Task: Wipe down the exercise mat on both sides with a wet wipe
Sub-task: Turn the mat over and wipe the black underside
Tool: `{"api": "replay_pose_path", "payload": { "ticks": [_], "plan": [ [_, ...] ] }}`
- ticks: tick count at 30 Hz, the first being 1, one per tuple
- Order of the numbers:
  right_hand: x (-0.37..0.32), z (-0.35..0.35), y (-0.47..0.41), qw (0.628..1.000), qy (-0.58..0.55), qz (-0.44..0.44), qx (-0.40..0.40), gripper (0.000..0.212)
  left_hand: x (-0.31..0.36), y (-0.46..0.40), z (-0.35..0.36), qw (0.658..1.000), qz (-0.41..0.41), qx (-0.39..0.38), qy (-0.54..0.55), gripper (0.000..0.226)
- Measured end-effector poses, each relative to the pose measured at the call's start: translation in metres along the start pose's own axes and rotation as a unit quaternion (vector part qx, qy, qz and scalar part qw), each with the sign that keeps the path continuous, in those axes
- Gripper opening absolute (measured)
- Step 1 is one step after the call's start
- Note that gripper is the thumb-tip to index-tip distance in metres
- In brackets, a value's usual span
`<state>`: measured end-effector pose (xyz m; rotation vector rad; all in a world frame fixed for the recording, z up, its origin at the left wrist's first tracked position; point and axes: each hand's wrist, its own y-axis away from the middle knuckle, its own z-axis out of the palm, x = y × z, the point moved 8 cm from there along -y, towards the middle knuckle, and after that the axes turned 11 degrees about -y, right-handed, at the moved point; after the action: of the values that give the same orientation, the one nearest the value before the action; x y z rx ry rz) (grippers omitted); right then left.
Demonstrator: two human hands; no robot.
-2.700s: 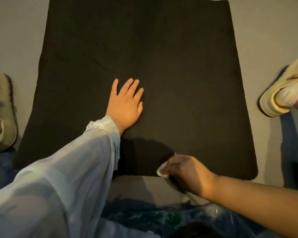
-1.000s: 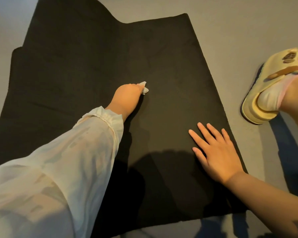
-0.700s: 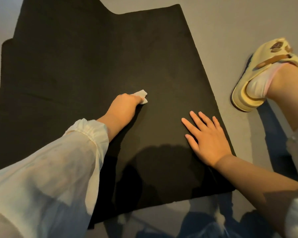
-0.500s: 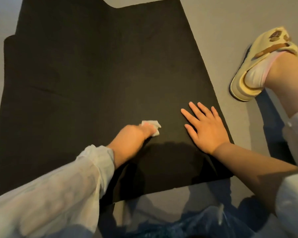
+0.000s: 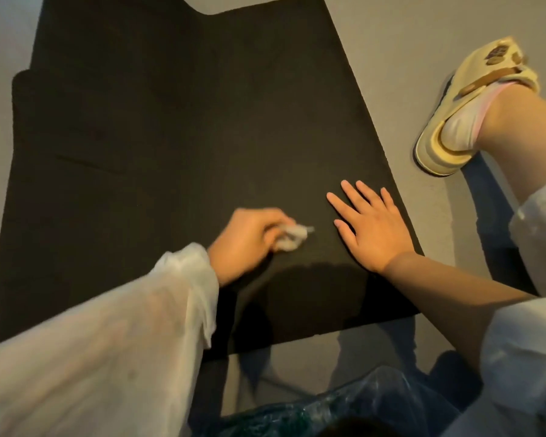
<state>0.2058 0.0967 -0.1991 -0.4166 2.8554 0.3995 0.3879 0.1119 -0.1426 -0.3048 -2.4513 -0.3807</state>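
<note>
A black exercise mat [image 5: 171,127] lies flat on the grey floor and fills most of the view. My left hand [image 5: 243,241] grips a crumpled white wet wipe [image 5: 292,236] and holds it against the mat near its front right part. My right hand [image 5: 372,228] lies flat on the mat just right of the wipe, fingers straight and spread, close to the mat's right edge. The left forearm wears a loose white sleeve.
My right foot in a cream sandal [image 5: 467,108] and white sock stands on the grey floor [image 5: 423,42] just right of the mat. Dark blue clothing [image 5: 344,408] shows at the bottom edge. The mat's far edge has a notch at the top.
The wipe passed from my right hand to my left. My left hand has dragged the wipe across the mat toward me and to the right. My right hand stays pressed flat on the mat.
</note>
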Motion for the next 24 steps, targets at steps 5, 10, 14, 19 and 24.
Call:
{"api": "replay_pose_path", "payload": {
  "ticks": [5, 10, 14, 19, 24],
  "plan": [
    [0.003, 0.002, -0.002, 1.0, -0.004, 0.004, -0.011, 0.055, -0.027, -0.101, -0.073, 0.975, -0.058, 0.203, -0.074, 0.044],
    [0.003, 0.002, -0.003, 1.0, -0.009, 0.005, -0.015, 0.057, -0.05, -0.155, -0.101, 0.941, -0.137, 0.308, -0.016, 0.035],
    [0.001, -0.003, -0.002, 1.0, -0.027, -0.002, 0.004, 0.051, -0.073, -0.177, -0.103, 0.935, -0.195, 0.294, -0.036, 0.039],
    [0.0, -0.007, -0.004, 0.999, -0.028, -0.006, 0.021, 0.051, -0.08, -0.175, -0.08, 0.944, -0.161, 0.22, -0.186, 0.031],
    [-0.001, -0.007, -0.003, 0.998, -0.043, -0.015, 0.035, 0.048, -0.076, -0.156, -0.064, 0.97, -0.188, 0.153, 0.035, 0.019]
  ]
}}
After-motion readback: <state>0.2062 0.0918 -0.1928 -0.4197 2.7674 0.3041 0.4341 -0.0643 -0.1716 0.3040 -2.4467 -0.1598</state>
